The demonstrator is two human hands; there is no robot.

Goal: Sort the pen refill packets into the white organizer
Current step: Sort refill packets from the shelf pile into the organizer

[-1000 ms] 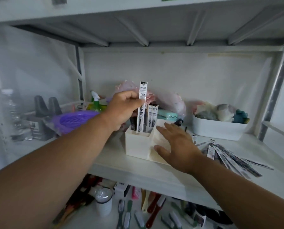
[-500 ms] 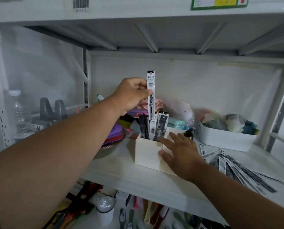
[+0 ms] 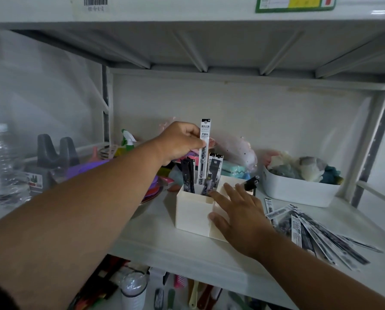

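A white organizer [image 3: 192, 212] stands in the middle of the shelf. Several pen refill packets [image 3: 213, 173] stand upright in its back left compartment. My left hand [image 3: 179, 143] pinches a long white refill packet [image 3: 204, 139] upright, its lower end down among those in the compartment. My right hand [image 3: 240, 214] rests with straight fingers on the organizer's front right side and rim. A fan of loose refill packets [image 3: 316, 233] lies flat on the shelf to the right of the organizer.
A white tub [image 3: 299, 190] of soft items sits at the back right. Purple plates [image 3: 151, 193], a spray bottle [image 3: 127, 139] and a water bottle [image 3: 3, 162] crowd the left. A black clip [image 3: 250, 182] sits behind the organizer. The lower shelf holds brushes.
The packet in my left hand has gone down into the back left compartment. My right hand stays on the organizer. The camera has moved closer.
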